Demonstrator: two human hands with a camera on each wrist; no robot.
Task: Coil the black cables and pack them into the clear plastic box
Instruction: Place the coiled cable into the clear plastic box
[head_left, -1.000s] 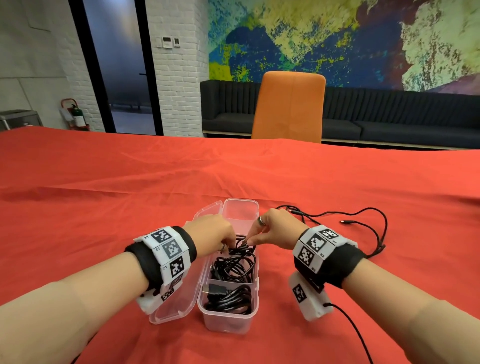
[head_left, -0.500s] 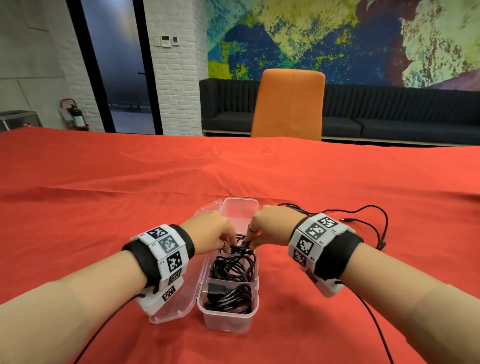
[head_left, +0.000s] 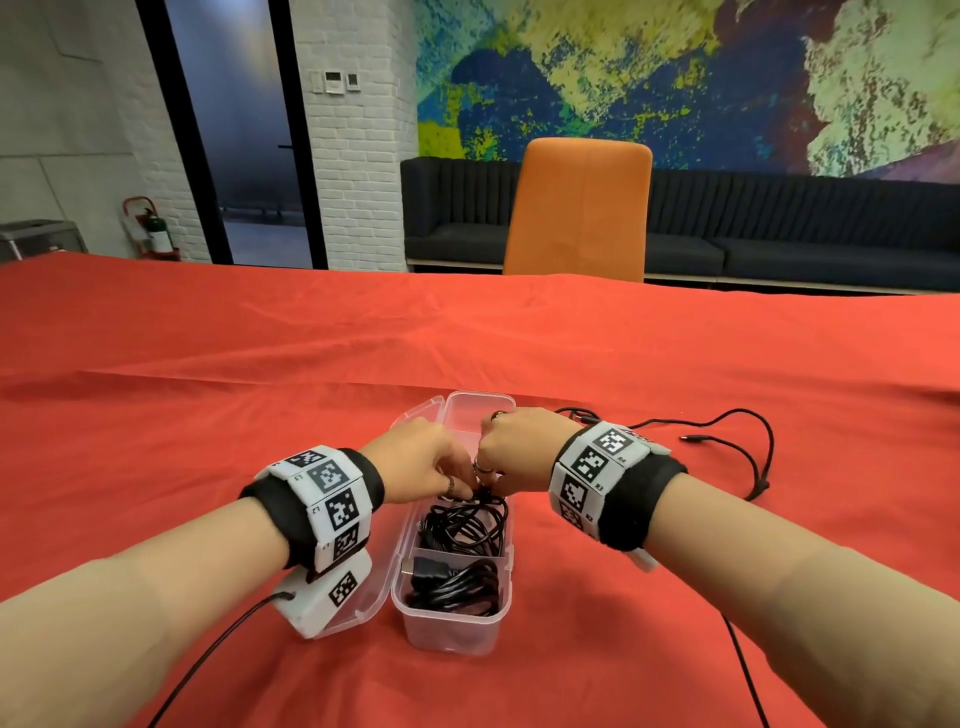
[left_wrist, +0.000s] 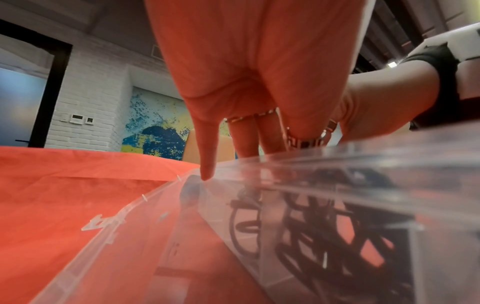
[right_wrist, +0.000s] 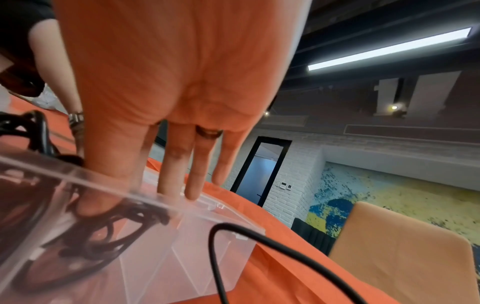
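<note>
The clear plastic box (head_left: 451, 633) stands open on the red cloth, its lid (head_left: 396, 540) lying flat to the left. A coiled black cable with a plug (head_left: 457, 587) fills the near compartment. A second black coil (head_left: 467, 525) lies in the middle compartment. My left hand (head_left: 421, 457) and right hand (head_left: 519, 447) meet above that coil, fingers pointing down onto it. In the right wrist view my thumb presses the coil (right_wrist: 109, 232) behind the box wall (right_wrist: 182, 257); the other fingers are straight. In the left wrist view straight fingers (left_wrist: 246, 139) reach behind the box rim (left_wrist: 337, 164). The far compartment is empty.
A loose black cable (head_left: 693, 439) sprawls on the red tablecloth (head_left: 208, 415) to the right of the box. An orange chair (head_left: 582, 208) stands at the table's far edge, with a dark sofa (head_left: 779, 228) behind. Thin wires trail from both wrist cameras toward me.
Both hands have drawn closer together over the middle compartment and sunk lower onto the coil. The right wrist has turned, so its camera is tucked under the arm.
</note>
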